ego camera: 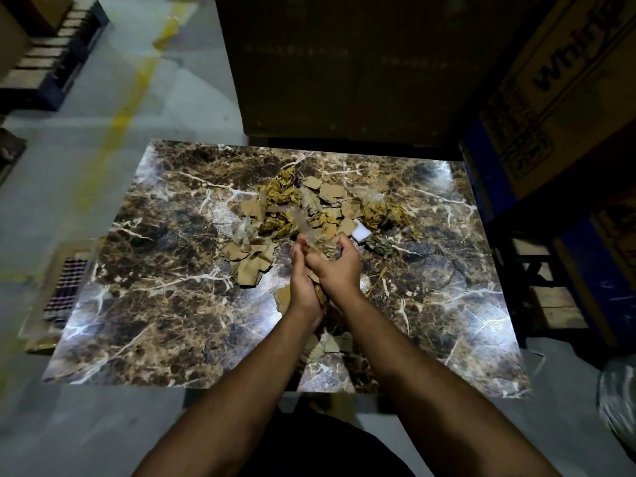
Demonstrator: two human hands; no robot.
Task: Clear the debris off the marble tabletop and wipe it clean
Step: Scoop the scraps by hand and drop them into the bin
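Note:
A brown marble tabletop (155, 304) carries a heap of debris (309, 204) at its middle: torn cardboard scraps, crumpled yellow wrappers and clear plastic strips. A small white block (361, 232) lies at the heap's right edge. My left hand (303, 280) and my right hand (335, 266) are cupped together just in front of the heap, fingers curled round a bunch of scraps and clear plastic (320, 244). More cardboard pieces (330, 342) lie under my forearms near the front edge.
Large cardboard boxes (550, 98) stand at the right and behind the table. A chequered cloth (67, 287) lies on a low box left of the table. A plastic-wrapped bundle (619, 401) sits on the floor at the lower right. Grey floor with a yellow line spreads left.

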